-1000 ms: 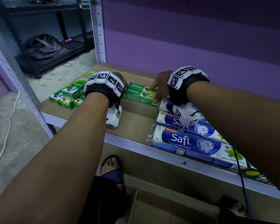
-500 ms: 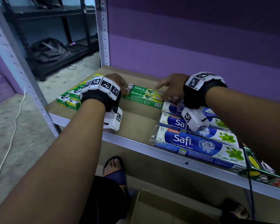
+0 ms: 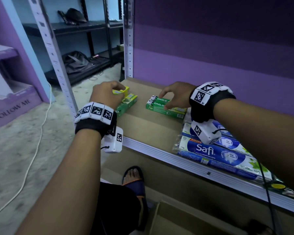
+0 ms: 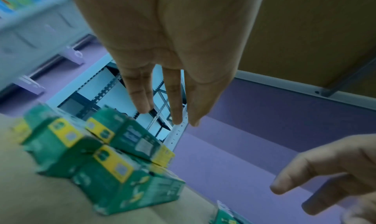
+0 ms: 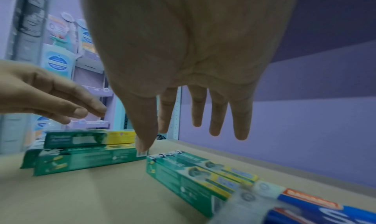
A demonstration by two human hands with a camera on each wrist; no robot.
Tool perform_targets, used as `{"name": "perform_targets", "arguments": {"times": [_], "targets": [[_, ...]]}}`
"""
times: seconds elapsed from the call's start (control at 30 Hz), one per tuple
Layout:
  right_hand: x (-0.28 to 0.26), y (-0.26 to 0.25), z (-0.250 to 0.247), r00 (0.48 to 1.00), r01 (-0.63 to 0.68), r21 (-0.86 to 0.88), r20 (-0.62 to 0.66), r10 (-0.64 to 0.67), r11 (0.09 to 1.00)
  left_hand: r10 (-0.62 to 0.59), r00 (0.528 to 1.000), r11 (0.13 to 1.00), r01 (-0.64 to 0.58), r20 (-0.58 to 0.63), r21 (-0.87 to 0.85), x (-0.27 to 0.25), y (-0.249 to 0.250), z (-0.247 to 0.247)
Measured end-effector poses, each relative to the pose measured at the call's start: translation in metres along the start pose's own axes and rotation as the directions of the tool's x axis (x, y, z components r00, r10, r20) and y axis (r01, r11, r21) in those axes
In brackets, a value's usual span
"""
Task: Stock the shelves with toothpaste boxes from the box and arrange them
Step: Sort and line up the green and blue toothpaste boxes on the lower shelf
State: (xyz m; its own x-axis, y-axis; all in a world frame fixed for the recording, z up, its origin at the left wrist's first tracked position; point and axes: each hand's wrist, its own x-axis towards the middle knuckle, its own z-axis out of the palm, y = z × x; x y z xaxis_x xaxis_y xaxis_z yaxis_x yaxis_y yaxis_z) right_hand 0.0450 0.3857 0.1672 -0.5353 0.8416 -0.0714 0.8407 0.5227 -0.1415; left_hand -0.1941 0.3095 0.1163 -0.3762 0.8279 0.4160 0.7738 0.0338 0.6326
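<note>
A brown wooden shelf point(image 3: 148, 131) with a silver front edge fills the middle of the head view, and a purple wall point(image 3: 210, 56) stands behind it. At the left of the frame the grey floor point(image 3: 15, 146) has a white cable point(image 3: 34, 154) lying on it, and a dark rack with a black bag point(image 3: 75, 61) sits in the upper middle.

The left hand point(image 3: 106, 94) is over a stack of green and yellow toothpaste boxes point(image 3: 126, 103) near the shelf's left end. Its fingers are straight and hold nothing.

The right hand point(image 3: 175, 94) is above two green Darlie boxes point(image 3: 165, 107) lying flat side by side in the middle of the shelf. Its fingers are loose and spread, gripping nothing.

Blue Safi packs point(image 3: 215, 153) lie at the lower right, just beside the Darlie boxes. A brown cardboard box point(image 3: 182, 223) sits open on the floor at the bottom.
</note>
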Motion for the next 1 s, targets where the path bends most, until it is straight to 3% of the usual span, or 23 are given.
{"name": "perform_targets", "arguments": {"times": [0.2, 0.43, 0.7, 0.87, 1.0], "targets": [[0.009, -0.041, 0.007, 0.995, 0.104, -0.043, -0.009, -0.104, 0.994, -0.123, 0.992, 0.99, 0.124, -0.016, 0.071, -0.011, -0.027, -0.013], [0.028, -0.078, 0.032, 0.982, 0.175, -0.087, 0.084, -0.168, 0.981, -0.21, 0.978, 0.978, 0.21, -0.01, 0.001, -0.02, -0.037, -0.013], [0.043, -0.096, 0.059, 0.967, 0.244, -0.095, 0.101, -0.234, 0.965, -0.248, 0.968, 0.967, 0.245, -0.037, -0.069, -0.016, -0.04, -0.012], [0.049, -0.101, 0.06, 0.943, 0.277, -0.174, 0.238, -0.232, 0.945, -0.263, 0.964, 0.964, 0.261, -0.037, -0.059, -0.012, -0.042, -0.014], [0.045, -0.101, 0.06, 0.952, 0.261, -0.167, 0.211, -0.224, 0.951, -0.261, 0.965, 0.964, 0.259, -0.027, -0.068, -0.012, -0.043, -0.014]]}}
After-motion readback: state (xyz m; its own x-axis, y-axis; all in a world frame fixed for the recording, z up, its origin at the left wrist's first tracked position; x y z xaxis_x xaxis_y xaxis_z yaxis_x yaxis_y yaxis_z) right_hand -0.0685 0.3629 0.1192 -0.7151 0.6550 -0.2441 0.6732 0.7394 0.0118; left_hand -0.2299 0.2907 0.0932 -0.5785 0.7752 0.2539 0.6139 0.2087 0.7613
